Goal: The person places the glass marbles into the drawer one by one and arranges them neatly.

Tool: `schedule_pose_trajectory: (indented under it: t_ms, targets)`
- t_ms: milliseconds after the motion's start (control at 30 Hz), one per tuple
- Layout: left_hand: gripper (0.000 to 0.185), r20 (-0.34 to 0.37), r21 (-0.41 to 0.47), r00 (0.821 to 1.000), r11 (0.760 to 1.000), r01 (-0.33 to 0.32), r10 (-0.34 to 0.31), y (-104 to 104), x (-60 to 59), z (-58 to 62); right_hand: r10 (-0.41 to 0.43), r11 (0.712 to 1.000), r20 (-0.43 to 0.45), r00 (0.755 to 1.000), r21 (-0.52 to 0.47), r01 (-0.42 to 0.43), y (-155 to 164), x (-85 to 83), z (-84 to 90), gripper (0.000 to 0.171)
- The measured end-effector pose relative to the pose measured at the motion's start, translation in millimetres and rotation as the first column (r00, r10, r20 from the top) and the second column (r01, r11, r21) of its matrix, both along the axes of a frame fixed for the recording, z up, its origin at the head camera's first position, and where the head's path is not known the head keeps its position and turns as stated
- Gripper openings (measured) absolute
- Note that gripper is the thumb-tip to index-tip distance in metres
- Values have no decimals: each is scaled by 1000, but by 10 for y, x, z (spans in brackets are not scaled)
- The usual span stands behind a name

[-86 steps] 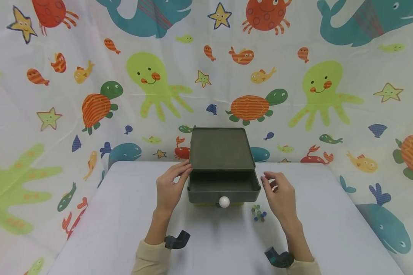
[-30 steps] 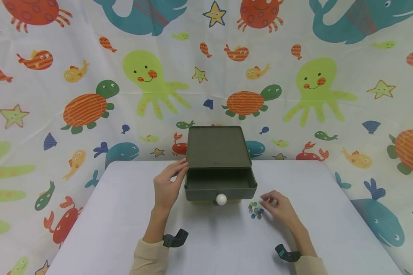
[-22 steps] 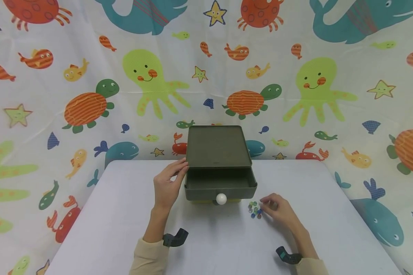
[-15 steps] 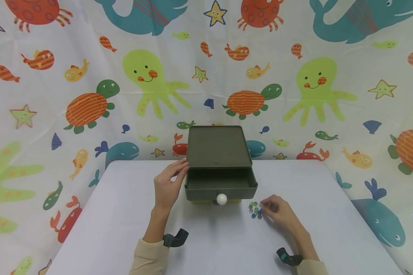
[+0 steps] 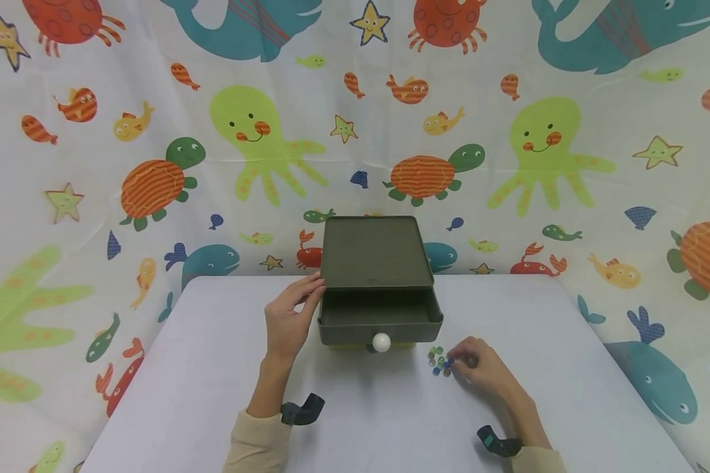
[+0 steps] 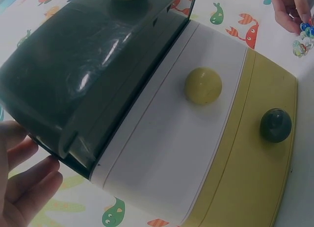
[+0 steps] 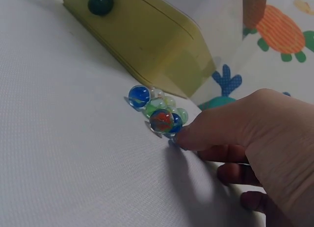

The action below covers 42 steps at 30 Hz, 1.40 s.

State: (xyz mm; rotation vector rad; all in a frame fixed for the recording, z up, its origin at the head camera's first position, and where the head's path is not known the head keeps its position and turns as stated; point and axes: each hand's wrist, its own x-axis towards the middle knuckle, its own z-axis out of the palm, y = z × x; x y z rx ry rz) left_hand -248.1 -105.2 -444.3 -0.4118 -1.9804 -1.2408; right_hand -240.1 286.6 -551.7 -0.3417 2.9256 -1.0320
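A small drawer unit (image 5: 377,251) stands on the table, its dark green top drawer (image 5: 355,334) pulled out and a white knob (image 5: 381,342) on its front. My left hand (image 5: 288,318) touches the unit's left side with extended fingers; in the left wrist view its fingertips lie along the dark green edge. To the right of the unit, glass marbles (image 7: 156,108) sit in a small cluster on the table. My right hand (image 5: 484,368) is low beside them, thumb and index finger pinching a blue marble (image 7: 175,123) at the cluster's edge. Its index fingertip is hidden in the right wrist view.
Below the open drawer are a white drawer (image 6: 167,134) with a yellow knob (image 6: 203,86) and a yellow drawer (image 6: 250,138) with a dark green knob (image 6: 275,125). A sea-animal curtain (image 5: 355,197) hangs behind the white table (image 5: 378,420).
My right hand has come down from beside the drawer to the marbles, and its fingers have closed in on a blue one. My left hand has stayed at the unit's side.
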Motion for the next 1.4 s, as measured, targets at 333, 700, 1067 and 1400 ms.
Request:
schedule_pose_trajectory:
  t_ms: [333, 700, 1067, 1400]
  targets:
    - [20, -1, 1, 1000, 1000, -1, 1, 8, 16, 11, 4, 1000, 4, 1000, -3, -4, -2, 5, 8, 20]
    - [20, 4, 11, 1000, 1000, 5, -5, 7, 20, 5, -9, 1000, 18, 1000, -5, 9, 4, 15, 5, 19]
    - [20, -6, 4, 1000, 1000, -3, 3, 8, 26, 10, -14, 1000, 3, 1000, -2, 14, 5, 14, 0, 18]
    - [20, 1, -7, 1000, 1000, -10, 10, 4, 19, -1, -18, 999, -21, 1000, -32, 18, 35, 20, 16, 18]
